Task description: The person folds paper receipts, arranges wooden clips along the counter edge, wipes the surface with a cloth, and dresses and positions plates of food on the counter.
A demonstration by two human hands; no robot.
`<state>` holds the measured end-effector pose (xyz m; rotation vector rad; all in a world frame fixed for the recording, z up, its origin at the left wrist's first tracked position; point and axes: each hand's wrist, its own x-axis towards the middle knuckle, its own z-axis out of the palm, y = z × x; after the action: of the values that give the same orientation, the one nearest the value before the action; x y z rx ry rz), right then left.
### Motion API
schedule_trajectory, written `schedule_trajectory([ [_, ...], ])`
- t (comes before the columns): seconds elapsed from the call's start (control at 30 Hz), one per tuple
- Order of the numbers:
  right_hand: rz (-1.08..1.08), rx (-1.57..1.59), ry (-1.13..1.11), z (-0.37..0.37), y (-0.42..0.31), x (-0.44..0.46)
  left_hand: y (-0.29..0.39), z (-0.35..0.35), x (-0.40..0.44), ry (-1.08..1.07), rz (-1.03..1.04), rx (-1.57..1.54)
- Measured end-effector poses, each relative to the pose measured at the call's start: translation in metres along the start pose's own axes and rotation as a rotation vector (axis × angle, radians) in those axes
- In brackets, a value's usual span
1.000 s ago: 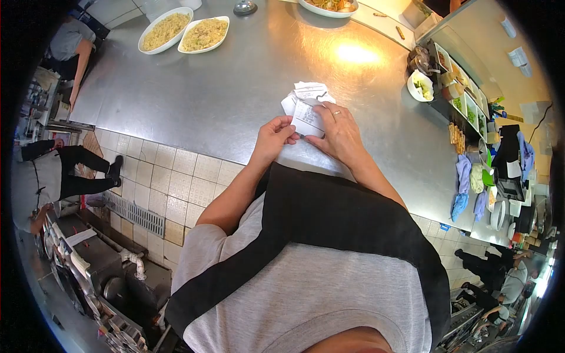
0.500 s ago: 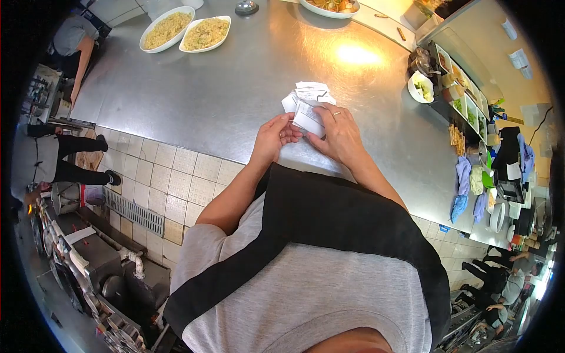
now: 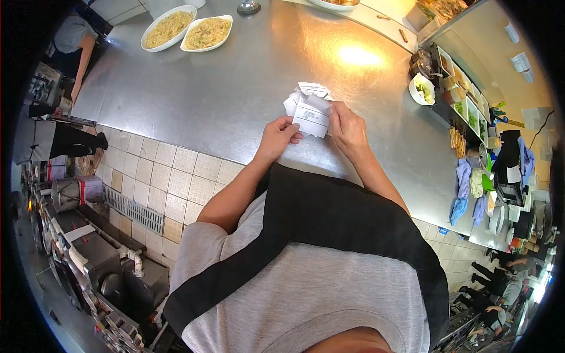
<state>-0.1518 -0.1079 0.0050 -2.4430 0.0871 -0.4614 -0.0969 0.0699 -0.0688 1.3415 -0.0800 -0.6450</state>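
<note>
Between my hands is a white printed receipt [image 3: 312,119], its top edge curled over and dark print facing up. My left hand [image 3: 279,138] pinches its left side between thumb and fingers. On the right side, my right hand [image 3: 348,129] grips the paper's edge with thumb and fingertips. Just behind it, more white slips [image 3: 311,89] lie in a loose, overlapping pile on the steel counter [image 3: 235,88]. Both forearms reach over the counter's near edge.
Two white dishes of fried rice [image 3: 169,29] [image 3: 207,33] stand at the back left, near a metal call bell [image 3: 248,7]. A white bowl of cut vegetables [image 3: 421,89] and ingredient trays [image 3: 468,109] line the right. Other people [image 3: 73,44] stand at left and far right.
My right hand has shifted right and slightly up, and the receipt is now opened out with its print showing. At left, a person by the stoves has moved partly out of view.
</note>
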Motion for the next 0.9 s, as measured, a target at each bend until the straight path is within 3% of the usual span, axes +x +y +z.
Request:
schedule_trajectory([
  [0.17, 0.051, 0.013, -0.032, -0.002, -0.003, -0.001, 0.003, 0.000, -0.001, 0.010, -0.007, -0.025],
  [0.2, -0.043, -0.005, -0.032, -0.001, -0.001, -0.002, 0.005, 0.001, -0.002, 0.016, -0.007, -0.035],
  [0.3, -0.297, -0.078, -0.083, -0.005, 0.005, -0.002, 0.010, -0.002, 0.007, 0.297, 0.440, 0.092],
  [0.4, -0.415, -0.195, -0.226, -0.016, -0.002, -0.012, 0.054, 0.000, 0.010, 0.343, 0.657, 0.196],
  [0.5, -0.425, -0.088, -0.240, -0.029, 0.001, -0.020, 0.080, 0.007, 0.016, 0.028, 0.702, 0.398],
  [0.57, -0.364, -0.076, -0.138, -0.037, 0.012, -0.028, 0.082, 0.017, 0.022, -0.126, 0.653, 0.600],
  [0.63, -0.131, -0.052, -0.032, -0.045, 0.034, -0.043, 0.066, 0.023, 0.037, -0.243, 0.517, 0.782],
  [0.73, 0.155, -0.126, 0.062, -0.070, 0.070, -0.070, 0.036, 0.030, 0.060, -0.203, 0.706, 0.831],
  [0.83, 0.374, -0.214, 0.126, -0.081, 0.107, -0.109, 0.043, 0.036, 0.090, -0.087, 0.736, 0.856],
  [0.9, 0.246, -0.367, 0.176, -0.078, 0.120, -0.132, 0.056, 0.033, 0.125, 0.034, 0.720, 0.869],
])
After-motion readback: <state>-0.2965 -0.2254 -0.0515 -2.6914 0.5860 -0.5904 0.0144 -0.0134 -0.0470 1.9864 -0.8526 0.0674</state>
